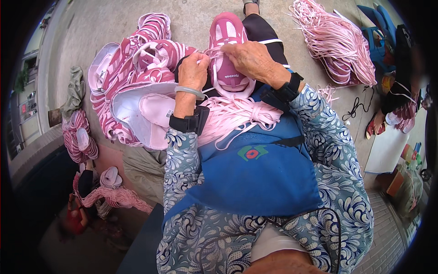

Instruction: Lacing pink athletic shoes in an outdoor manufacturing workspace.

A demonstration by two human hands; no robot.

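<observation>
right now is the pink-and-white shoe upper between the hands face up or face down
Face up: the pink-and-white shoe upper shows its toe and tongue to the head camera.

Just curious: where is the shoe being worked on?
In the head view, the shoe is top centre, above pink laces, left hand beside it, right hand over it.

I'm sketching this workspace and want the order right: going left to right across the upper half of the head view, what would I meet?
Grey-green cloth, pile of pink-and-white shoes, left hand, pink shoe between the hands, right hand, heap of pink laces.
</observation>
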